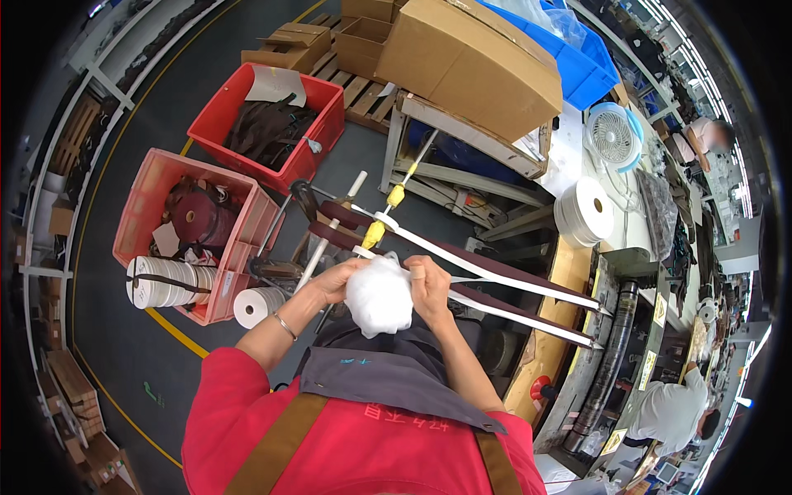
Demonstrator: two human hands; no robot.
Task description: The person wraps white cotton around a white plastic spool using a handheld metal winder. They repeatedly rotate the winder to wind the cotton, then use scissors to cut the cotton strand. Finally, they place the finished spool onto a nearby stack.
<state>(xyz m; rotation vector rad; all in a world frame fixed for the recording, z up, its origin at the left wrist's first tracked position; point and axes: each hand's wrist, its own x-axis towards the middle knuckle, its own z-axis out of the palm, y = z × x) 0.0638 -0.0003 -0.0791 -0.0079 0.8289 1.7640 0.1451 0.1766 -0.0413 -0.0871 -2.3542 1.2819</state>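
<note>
A white bundle, its material unclear, perhaps thin plastic [378, 298], hangs between my hands in front of my apron. My left hand [339, 279] grips its left edge with bent fingers. On the other side, my right hand [428, 286], a tan bandage on one finger, pinches its upper right edge. Just beyond the bundle, a metal rod bears yellow wrapping [374, 235] and narrow white rolls [387, 221]. Maroon webbing rolls [337, 235] sit beside it on white tubes. White strips [495, 267] and maroon strips run right to a machine with a dark roller [609, 359].
Left stand a red crate [337, 133] of dark straps and a pink crate [247, 247] with rolls. A white roll [252, 308] lies near my left forearm. Ahead is a large cardboard box [470, 68]; right are a fan [612, 133] and a white roll [585, 213]. Two people are farther right.
</note>
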